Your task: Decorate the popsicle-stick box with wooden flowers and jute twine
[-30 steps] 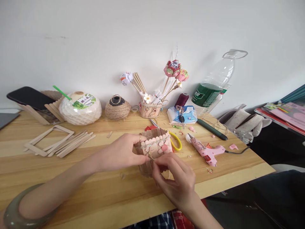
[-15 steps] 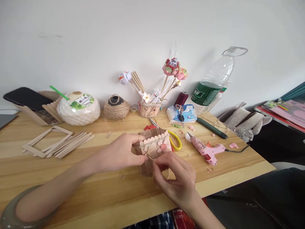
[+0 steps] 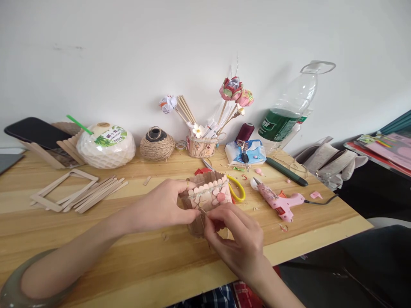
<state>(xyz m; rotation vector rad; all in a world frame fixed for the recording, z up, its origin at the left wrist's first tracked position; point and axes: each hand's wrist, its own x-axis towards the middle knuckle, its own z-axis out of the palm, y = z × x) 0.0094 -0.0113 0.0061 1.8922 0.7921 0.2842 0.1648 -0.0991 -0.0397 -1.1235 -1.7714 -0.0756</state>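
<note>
1. The box (image 3: 196,197), made of flat wooden sticks with rounded ends, is above the front half of the table (image 3: 144,261), between the two hands; whether its base rests on the wood I cannot tell
2. A glittery trim runs just below the box's rim, and a pink flower (image 3: 221,197) sits on its front wall
3. The left hand (image 3: 162,203) grips the box at its left side, fingertips up at the rim and thumb lower down, at the front
4. The right hand (image 3: 239,233) is narrow, thumb and forefinger pinching a thin strand (image 3: 202,209) just in front of the box, near the left thumb
5. A yellow loop (image 3: 238,188) lies just beside the box on its right
6. Farther right lies the pink glue gun (image 3: 281,203), its nozzle pointing back and to the left, its cord (image 3: 321,202) trailing right
7. To the left are loose sticks (image 3: 101,194), overlapping a stick frame (image 3: 48,202)
8. Along the wall stand the coconut (image 3: 105,152), the twine (image 3: 157,149), a small pot (image 3: 201,147) of paper flowers and a big bottle (image 3: 279,124)
</note>
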